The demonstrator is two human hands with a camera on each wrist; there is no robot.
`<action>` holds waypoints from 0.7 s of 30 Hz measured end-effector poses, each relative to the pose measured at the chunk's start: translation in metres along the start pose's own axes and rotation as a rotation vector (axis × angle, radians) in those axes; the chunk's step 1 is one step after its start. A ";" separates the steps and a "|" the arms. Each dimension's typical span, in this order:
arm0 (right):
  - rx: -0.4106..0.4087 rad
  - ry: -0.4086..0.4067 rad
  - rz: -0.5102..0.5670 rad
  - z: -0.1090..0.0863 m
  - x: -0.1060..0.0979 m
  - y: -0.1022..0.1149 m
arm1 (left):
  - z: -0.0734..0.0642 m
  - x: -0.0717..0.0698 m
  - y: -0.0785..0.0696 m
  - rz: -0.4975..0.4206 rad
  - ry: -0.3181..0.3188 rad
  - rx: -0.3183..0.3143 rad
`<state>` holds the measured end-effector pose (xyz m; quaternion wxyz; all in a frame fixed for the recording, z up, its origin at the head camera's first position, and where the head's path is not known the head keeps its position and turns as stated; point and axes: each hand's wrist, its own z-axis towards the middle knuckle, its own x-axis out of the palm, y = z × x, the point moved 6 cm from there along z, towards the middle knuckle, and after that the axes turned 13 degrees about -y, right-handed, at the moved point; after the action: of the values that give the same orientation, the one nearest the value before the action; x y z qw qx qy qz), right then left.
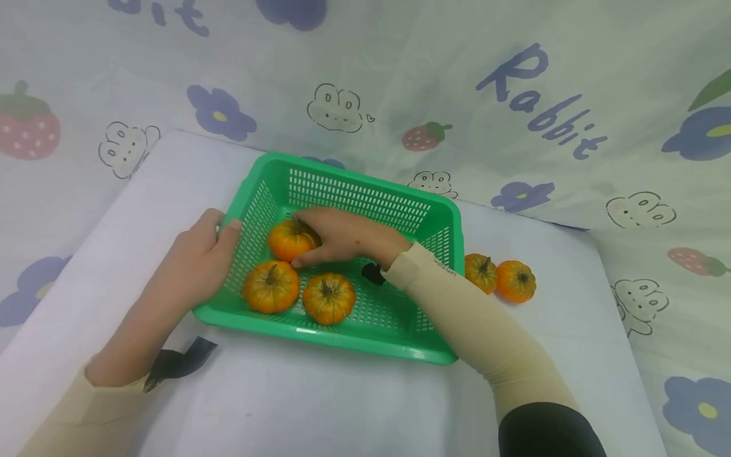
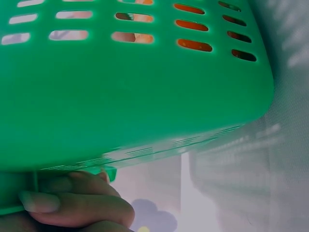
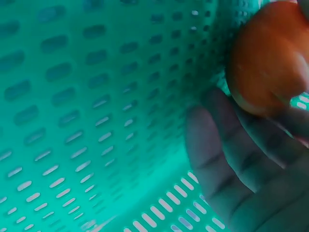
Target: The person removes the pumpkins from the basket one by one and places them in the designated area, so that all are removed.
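A green perforated plastic basket (image 1: 328,339) stands on the white table. At its left end my left hand (image 1: 197,263) grips the rim, thumb on top; the left wrist view shows curled fingers (image 2: 87,208) under the edge. Inside, my right hand (image 1: 348,236) holds a small orange pumpkin (image 1: 287,241) near the left wall, thumb on the near side and fingers on the far side. Its fingers (image 3: 231,140) lie along the pumpkin (image 3: 265,58) in the right wrist view. Two more pumpkins, one at the left (image 1: 271,287) and one in the middle (image 1: 329,299), rest on the basket floor.
Outside the basket's right end, two small pumpkins (image 1: 516,282) sit side by side on the table (image 1: 571,355). A patterned cloth (image 1: 388,63) with rabbits, flowers and strawberries hangs behind. Dark straps (image 1: 183,358) show at the wrists.
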<state>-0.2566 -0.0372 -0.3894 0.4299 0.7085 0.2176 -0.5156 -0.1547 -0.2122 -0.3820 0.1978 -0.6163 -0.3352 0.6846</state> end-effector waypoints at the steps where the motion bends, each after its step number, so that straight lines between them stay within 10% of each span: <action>1: -0.004 -0.011 -0.010 0.000 -0.001 0.001 | 0.000 0.000 0.000 0.001 -0.002 0.000; 21: 0.007 -0.082 -0.014 -0.001 -0.008 0.002 | -0.001 -0.001 -0.002 0.014 -0.006 -0.003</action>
<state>-0.2575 -0.0364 -0.3816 0.4322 0.6868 0.2028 -0.5480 -0.1537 -0.2113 -0.3805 0.1911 -0.6168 -0.3324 0.6874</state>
